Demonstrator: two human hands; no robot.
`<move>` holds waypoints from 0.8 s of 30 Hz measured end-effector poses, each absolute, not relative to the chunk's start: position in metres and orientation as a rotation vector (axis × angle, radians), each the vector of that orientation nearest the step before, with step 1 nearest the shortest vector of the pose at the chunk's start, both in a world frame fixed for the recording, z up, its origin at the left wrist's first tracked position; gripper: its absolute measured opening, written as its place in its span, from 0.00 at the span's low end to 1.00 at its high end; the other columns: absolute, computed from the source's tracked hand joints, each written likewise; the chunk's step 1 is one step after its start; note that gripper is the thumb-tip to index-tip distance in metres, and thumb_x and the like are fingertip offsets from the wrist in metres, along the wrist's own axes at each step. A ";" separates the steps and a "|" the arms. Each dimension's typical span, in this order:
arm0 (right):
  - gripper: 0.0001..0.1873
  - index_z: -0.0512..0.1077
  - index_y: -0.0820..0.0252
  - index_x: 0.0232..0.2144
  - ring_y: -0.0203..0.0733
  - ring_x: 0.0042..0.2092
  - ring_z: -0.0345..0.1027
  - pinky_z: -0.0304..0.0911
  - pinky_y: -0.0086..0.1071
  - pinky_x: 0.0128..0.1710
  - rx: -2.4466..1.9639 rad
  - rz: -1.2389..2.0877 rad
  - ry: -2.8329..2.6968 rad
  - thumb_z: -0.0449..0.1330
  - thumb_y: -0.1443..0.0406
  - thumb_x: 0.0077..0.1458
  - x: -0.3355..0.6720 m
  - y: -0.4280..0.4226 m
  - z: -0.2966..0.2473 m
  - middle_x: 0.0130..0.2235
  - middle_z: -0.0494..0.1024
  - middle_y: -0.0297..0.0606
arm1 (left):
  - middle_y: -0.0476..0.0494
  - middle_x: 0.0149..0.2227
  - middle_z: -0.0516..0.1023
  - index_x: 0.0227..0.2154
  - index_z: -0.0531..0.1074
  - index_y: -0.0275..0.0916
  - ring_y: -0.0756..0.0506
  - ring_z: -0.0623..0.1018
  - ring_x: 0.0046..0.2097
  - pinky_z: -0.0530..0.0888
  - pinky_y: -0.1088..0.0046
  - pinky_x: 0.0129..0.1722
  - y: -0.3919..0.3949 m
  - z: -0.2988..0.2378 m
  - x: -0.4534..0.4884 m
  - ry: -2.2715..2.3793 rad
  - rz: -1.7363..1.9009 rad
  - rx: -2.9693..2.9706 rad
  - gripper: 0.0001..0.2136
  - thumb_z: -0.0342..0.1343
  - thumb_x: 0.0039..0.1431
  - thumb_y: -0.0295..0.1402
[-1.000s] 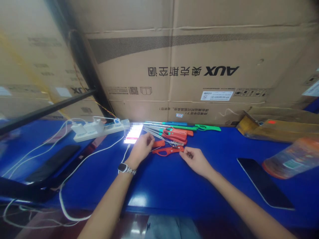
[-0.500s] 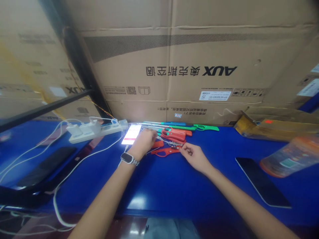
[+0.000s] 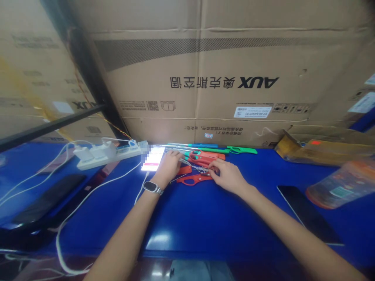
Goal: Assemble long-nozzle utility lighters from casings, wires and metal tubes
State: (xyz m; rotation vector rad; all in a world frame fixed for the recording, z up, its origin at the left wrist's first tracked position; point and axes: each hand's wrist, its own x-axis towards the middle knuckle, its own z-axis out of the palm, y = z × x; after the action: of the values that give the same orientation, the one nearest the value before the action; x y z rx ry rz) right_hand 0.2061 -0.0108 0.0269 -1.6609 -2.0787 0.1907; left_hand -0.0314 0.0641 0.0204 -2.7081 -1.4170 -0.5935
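A pile of long-nosed lighters lies at the back of the blue table (image 3: 205, 218): several red ones (image 3: 205, 157), a green one (image 3: 241, 150) and a blue one (image 3: 202, 145), their thin metal rods pointing left. My left hand (image 3: 170, 166), a watch on its wrist, rests on the rods with fingers curled over them. My right hand (image 3: 227, 175) pinches at the near red lighters. A separate red lighter (image 3: 195, 179) lies just in front, between both hands. What exactly each hand grips is hard to make out.
A lit phone (image 3: 152, 158) on a white cable lies left of the pile, beside a white power strip (image 3: 102, 153). Dark phones lie at the left (image 3: 48, 199) and right (image 3: 304, 212). A plastic bag (image 3: 341, 187) sits far right. Big cardboard boxes (image 3: 234, 78) wall off the back.
Both hands have moved forward onto the pile. The left hand has slid up over the rods; the right hand has closed in on the red lighters.
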 end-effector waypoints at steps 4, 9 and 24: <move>0.05 0.76 0.56 0.33 0.43 0.38 0.71 0.53 0.31 0.30 -1.704 0.136 -2.235 0.59 0.66 0.54 0.203 0.005 0.034 0.40 0.79 0.39 | 0.40 0.43 0.78 0.39 0.76 0.40 0.37 0.72 0.47 0.68 0.59 0.47 0.067 0.018 -0.027 -1.433 -0.512 -2.715 0.12 0.50 0.60 0.21; 0.05 0.77 0.56 0.32 0.44 0.37 0.72 0.51 0.31 0.29 -1.718 0.144 -2.266 0.60 0.67 0.52 0.197 0.017 0.036 0.37 0.81 0.39 | 0.41 0.43 0.79 0.39 0.76 0.41 0.37 0.72 0.47 0.68 0.61 0.46 0.068 0.014 -0.027 -1.425 -0.504 -2.738 0.13 0.49 0.60 0.20; 0.06 0.73 0.57 0.26 0.36 0.28 0.65 0.48 0.28 0.26 -1.600 0.256 -1.995 0.59 0.64 0.54 0.187 0.018 0.030 0.28 0.75 0.34 | 0.41 0.43 0.79 0.39 0.76 0.41 0.37 0.72 0.48 0.66 0.60 0.45 0.071 0.019 -0.024 -1.362 -0.378 -2.718 0.11 0.51 0.60 0.23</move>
State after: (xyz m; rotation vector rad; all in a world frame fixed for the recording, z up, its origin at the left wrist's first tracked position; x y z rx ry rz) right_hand 0.1873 0.0184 0.0302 -1.5998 -1.9950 0.2557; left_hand -0.0244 0.0705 0.0194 -2.7181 -1.3620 -0.3775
